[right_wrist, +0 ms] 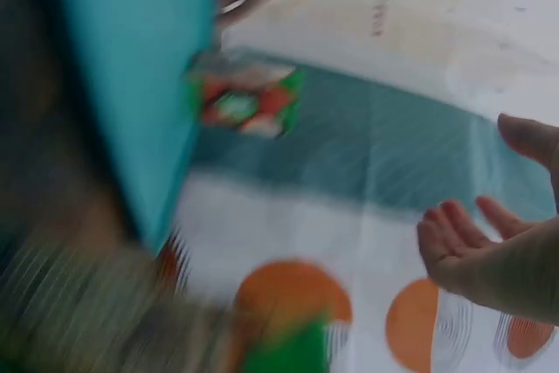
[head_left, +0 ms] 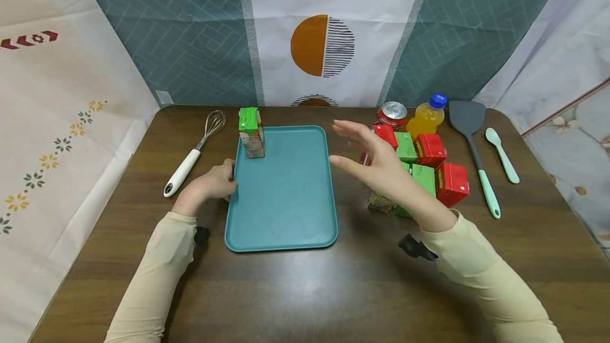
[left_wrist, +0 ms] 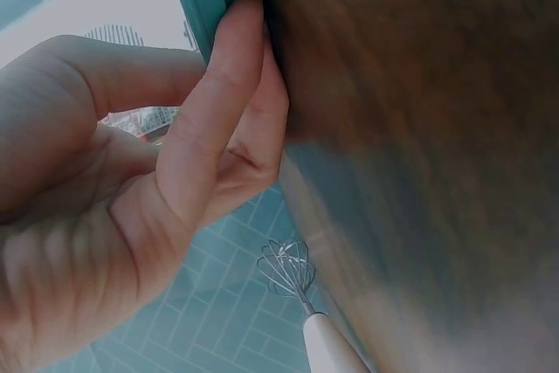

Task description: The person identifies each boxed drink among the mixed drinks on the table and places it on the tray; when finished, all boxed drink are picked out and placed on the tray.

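Observation:
My left hand (head_left: 212,184) is at the left edge of a teal rectangular tray (head_left: 281,200), and its fingers (left_wrist: 214,120) grip the rim in the left wrist view. A small green-topped juice carton (head_left: 252,134) stands upright on the tray's back left corner. To the right of the tray my right hand (head_left: 376,160) is raised with fingers spread and nothing in it. It partly covers a cluster of juice cartons, some with green tops (head_left: 423,178) and some with red tops (head_left: 451,181). The right wrist view is blurred.
A whisk (head_left: 190,160) lies left of the tray. Behind the carton cluster stand a red soda can (head_left: 393,114) and an orange drink bottle (head_left: 427,117) with a blue cap. Farther right lie a grey spatula (head_left: 472,136) and a pale green spoon (head_left: 502,156). Cloth hangs along the table's back edge.

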A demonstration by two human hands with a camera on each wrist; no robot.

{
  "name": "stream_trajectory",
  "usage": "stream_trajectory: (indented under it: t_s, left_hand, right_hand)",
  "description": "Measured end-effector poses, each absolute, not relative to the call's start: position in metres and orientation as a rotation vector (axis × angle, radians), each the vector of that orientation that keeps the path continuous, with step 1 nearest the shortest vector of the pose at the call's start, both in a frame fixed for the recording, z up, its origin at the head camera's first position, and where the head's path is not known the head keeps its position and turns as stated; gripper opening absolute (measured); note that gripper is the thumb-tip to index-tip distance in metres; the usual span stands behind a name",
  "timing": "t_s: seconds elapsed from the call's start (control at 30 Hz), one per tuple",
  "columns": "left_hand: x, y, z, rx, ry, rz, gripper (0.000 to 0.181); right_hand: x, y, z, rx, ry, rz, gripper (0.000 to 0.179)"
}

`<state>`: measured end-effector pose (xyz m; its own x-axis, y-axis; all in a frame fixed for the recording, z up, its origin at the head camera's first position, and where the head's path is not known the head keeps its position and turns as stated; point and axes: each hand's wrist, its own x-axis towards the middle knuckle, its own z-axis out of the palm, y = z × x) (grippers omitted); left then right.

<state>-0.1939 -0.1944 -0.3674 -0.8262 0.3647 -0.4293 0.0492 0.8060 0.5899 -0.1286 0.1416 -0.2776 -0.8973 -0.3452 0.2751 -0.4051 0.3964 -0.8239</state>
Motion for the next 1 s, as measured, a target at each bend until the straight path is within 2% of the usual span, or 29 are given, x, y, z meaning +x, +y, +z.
stream_trajectory:
  t_s: [0.37,0.6,0.8,1.0]
  left_hand:
    - [-0.196,-0.192,-0.367,0.297,2.455,0.772,0.057]
    - [-0.197,-0.193,-0.366,0.291,2.458,0.772,0.058]
    - [-0.196,-0.194,-0.367,0.294,2.466,0.77,0.058]
    - [-0.194,-0.194,-0.368,0.286,2.464,0.746,0.059]
  right_hand:
    - [-0.088,0.254,-0.299,0.673,-2.43,1.015,0.078]
    - [-0.087,0.315,-0.313,0.543,-2.589,0.949,0.092]
    - [-0.089,0.333,-0.331,0.373,-2.783,1.183,0.086]
    - [-0.09,0.33,-0.342,0.352,-2.793,1.25,0.076]
